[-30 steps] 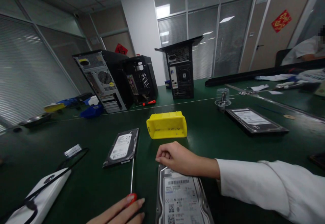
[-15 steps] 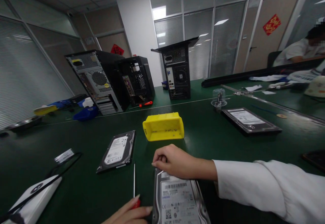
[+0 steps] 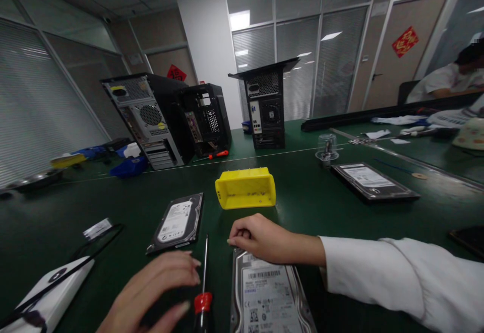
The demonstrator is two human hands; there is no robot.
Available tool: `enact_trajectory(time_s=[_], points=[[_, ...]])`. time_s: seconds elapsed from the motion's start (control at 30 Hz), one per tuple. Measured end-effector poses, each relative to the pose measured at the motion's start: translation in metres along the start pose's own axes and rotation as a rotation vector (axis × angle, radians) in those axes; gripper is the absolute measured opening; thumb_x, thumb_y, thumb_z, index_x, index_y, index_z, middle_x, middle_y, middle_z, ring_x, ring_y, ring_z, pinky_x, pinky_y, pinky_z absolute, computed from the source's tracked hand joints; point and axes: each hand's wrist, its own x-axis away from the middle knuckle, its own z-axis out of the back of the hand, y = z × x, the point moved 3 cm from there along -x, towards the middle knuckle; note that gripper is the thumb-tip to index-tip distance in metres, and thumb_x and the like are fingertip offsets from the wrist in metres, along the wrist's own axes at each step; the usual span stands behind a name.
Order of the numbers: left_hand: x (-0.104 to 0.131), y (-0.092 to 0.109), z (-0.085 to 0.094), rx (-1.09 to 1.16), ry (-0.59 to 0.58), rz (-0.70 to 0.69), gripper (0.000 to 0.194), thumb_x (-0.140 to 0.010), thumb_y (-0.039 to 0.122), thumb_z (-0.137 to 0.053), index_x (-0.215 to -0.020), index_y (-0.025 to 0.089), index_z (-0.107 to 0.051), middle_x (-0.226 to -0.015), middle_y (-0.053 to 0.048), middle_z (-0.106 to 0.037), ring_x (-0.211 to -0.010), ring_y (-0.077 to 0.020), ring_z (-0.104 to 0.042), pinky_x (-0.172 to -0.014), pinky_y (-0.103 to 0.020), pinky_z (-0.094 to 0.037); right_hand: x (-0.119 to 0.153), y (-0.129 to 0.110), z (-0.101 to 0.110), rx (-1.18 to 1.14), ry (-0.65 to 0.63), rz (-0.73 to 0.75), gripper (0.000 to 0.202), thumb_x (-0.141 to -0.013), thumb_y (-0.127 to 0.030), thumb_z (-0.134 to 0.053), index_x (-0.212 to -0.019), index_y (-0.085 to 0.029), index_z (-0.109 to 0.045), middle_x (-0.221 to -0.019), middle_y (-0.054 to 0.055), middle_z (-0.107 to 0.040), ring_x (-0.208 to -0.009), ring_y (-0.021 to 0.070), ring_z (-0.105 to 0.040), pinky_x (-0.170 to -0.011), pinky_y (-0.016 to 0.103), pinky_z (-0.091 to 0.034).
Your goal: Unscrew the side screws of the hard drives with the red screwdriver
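A hard drive [image 3: 266,292] with a white label lies at the bottom centre. My right hand [image 3: 257,237] rests over its far left corner, fingers curled into a pinch; whatever is between the fingertips, if anything, is hidden. A screwdriver [image 3: 203,300] with a red and black handle lies left of that drive, its shaft pointing away from me. Just left of it is my left hand [image 3: 159,287], open, fingers bent and thumb apart, holding nothing. Beyond my right hand a yellow bin [image 3: 245,198] faces me with small dark bits inside, too small to name.
A second hard drive [image 3: 177,220] lies to the left, a third [image 3: 372,182] to the right by a clear plastic dome [image 3: 327,147]. A white box [image 3: 56,295] with a black cable sits lower left. Computer cases [image 3: 268,109] stand behind. A person [image 3: 446,81] sits far right.
My left hand has lifted off the screwdriver and moved up and left, its fingers spreading. The screwdriver's handle now shows. My right hand has stayed at the drive's corner.
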Motion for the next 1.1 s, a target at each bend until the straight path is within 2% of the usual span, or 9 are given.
enact_trajectory(time_s=[0.07,0.2,0.27,0.4,0.6,0.8,0.93,1.03,1.1], points=[[-0.02,-0.008,0.003,-0.077,0.06,0.099,0.016,-0.086,0.026,-0.052,-0.101,0.028,-0.06,-0.102,0.0,-0.065,-0.099,-0.0158,-0.06,-0.091,-0.025,-0.048,0.0,-0.002,0.0,0.004,-0.004,-0.002,0.021,-0.086,-0.028,-0.052,-0.091,-0.013,-0.065,-0.078,0.003,-0.065,-0.066,0.0072,-0.055,-0.057,0.016,-0.04],[-0.067,-0.038,-0.007,-0.063,0.139,0.32,0.032,-0.083,0.036,-0.056,-0.113,0.024,-0.055,-0.11,-0.005,-0.06,-0.1,-0.0223,-0.059,-0.089,-0.041,-0.049,0.002,-0.007,0.0,0.018,-0.016,-0.006,0.022,-0.086,-0.028,-0.051,-0.093,-0.012,-0.065,-0.08,0.004,-0.066,-0.067,0.0076,-0.056,-0.058,0.016,-0.041],[-0.089,-0.05,-0.015,-0.024,0.182,0.303,0.037,-0.079,0.033,-0.06,-0.114,0.021,-0.054,-0.113,-0.007,-0.057,-0.102,-0.0234,-0.057,-0.092,-0.044,-0.046,0.002,-0.009,-0.001,0.024,-0.014,-0.007,0.021,-0.086,-0.026,-0.051,-0.092,-0.012,-0.065,-0.08,0.004,-0.066,-0.067,0.0077,-0.056,-0.058,0.016,-0.04],[-0.116,-0.068,-0.033,0.05,0.217,0.281,0.044,-0.079,0.033,-0.06,-0.12,0.023,-0.045,-0.124,-0.006,-0.053,-0.109,-0.0195,-0.056,-0.087,-0.035,-0.051,0.002,-0.008,-0.001,0.019,-0.009,-0.004,0.02,-0.085,-0.025,-0.052,-0.089,-0.011,-0.066,-0.076,0.003,-0.066,-0.064,0.007,-0.055,-0.058,0.016,-0.04],[-0.124,-0.079,-0.044,0.062,0.296,0.332,0.039,-0.08,0.029,-0.057,-0.116,0.02,-0.046,-0.104,-0.006,-0.054,-0.085,-0.0159,-0.061,-0.067,-0.027,-0.053,-0.001,-0.002,-0.002,0.01,0.011,-0.005,0.019,-0.084,-0.023,-0.053,-0.088,-0.011,-0.066,-0.074,0.003,-0.065,-0.063,0.0066,-0.054,-0.057,0.015,-0.039],[-0.12,-0.077,-0.045,0.015,0.278,0.312,0.033,-0.08,0.023,-0.057,-0.112,0.021,-0.053,-0.092,-0.002,-0.051,-0.078,-0.0143,-0.055,-0.063,-0.024,-0.048,0.0,-0.004,-0.001,0.023,-0.004,-0.011,0.019,-0.085,-0.022,-0.053,-0.09,-0.011,-0.067,-0.077,0.004,-0.067,-0.064,0.0066,-0.057,-0.057,0.014,-0.041],[-0.117,-0.072,-0.045,0.013,0.25,0.29,0.036,-0.08,0.023,-0.056,-0.116,0.022,-0.052,-0.095,-0.003,-0.052,-0.079,-0.0151,-0.054,-0.064,-0.025,-0.048,-0.003,-0.006,0.002,0.064,-0.004,-0.009,0.02,-0.087,-0.024,-0.05,-0.091,-0.011,-0.065,-0.077,0.004,-0.068,-0.064,0.0067,-0.06,-0.055,0.013,-0.043],[-0.115,-0.07,-0.045,0.018,0.233,0.277,0.036,-0.081,0.024,-0.055,-0.116,0.021,-0.051,-0.097,-0.004,-0.052,-0.082,-0.0161,-0.055,-0.065,-0.026,-0.049,-0.008,-0.001,0.017,0.176,0.094,-0.009,0.023,-0.092,-0.024,-0.043,-0.097,-0.012,-0.061,-0.084,0.005,-0.067,-0.072,0.0088,-0.062,-0.063,0.017,-0.048],[-0.114,-0.07,-0.045,0.021,0.225,0.27,0.035,-0.082,0.024,-0.054,-0.117,0.021,-0.051,-0.097,-0.004,-0.052,-0.082,-0.0166,-0.055,-0.066,-0.026,-0.049,-0.01,0.006,0.034,0.305,0.193,-0.003,0.023,-0.093,-0.023,-0.041,-0.101,-0.012,-0.06,-0.097,0.008,-0.065,-0.086,0.0133,-0.061,-0.078,0.026,-0.048]])
